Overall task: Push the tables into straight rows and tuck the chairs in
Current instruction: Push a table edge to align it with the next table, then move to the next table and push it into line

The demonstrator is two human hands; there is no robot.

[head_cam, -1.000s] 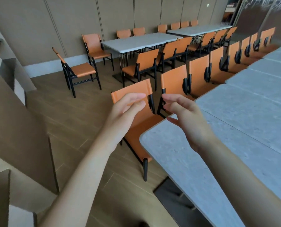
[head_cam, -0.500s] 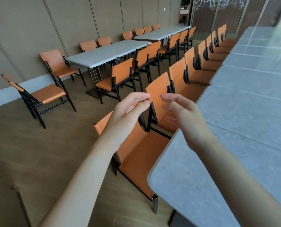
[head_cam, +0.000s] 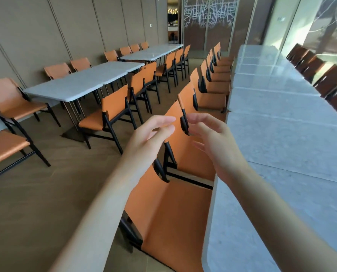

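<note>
Both hands — left hand (head_cam: pixel 148 138), right hand (head_cam: pixel 212 142) — hover loosely spread (holding nothing) over tucked orange chairs (head_cam: pixel 183 203).

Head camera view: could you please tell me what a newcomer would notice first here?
Two bare hands, the left hand and the right hand, are raised with relaxed fingers in the centre, holding nothing. Beneath them a row of orange leather chairs with black frames is tucked against the long grey stone-topped table on the right. Further left, a second grey table has chairs standing loosely.
</note>
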